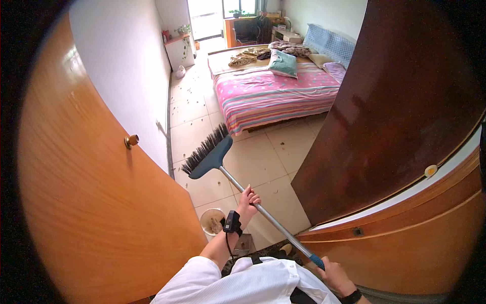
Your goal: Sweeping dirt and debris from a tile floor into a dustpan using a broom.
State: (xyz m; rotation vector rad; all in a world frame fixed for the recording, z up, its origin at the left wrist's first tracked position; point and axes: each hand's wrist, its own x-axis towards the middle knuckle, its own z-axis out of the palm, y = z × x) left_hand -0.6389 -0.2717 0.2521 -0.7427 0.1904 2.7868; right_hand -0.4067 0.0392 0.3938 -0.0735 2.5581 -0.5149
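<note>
My left hand (249, 200) is wrapped around the middle of the metal pole of a broom (214, 154). At the pole's end, my right hand (335, 274) grips the blue handle. The broom's blue head, with black bristles, is held up in front of me, its bristles pointing away to the upper left. Behind it, small dark bits of debris (197, 91) lie scattered over the tiled floor (254, 159). Below my left forearm are a round white bin (209, 220) with some waste inside and, partly hidden, what looks like a dustpan (243, 245).
An orange-brown wooden door (114, 205) with a knob (131, 141) stands at my left. A dark brown panel (360, 125) rises on the right. Ahead is a bed (281, 91) with a striped pink cover. A desk (229, 32) and a chair (246, 32) stand at the back.
</note>
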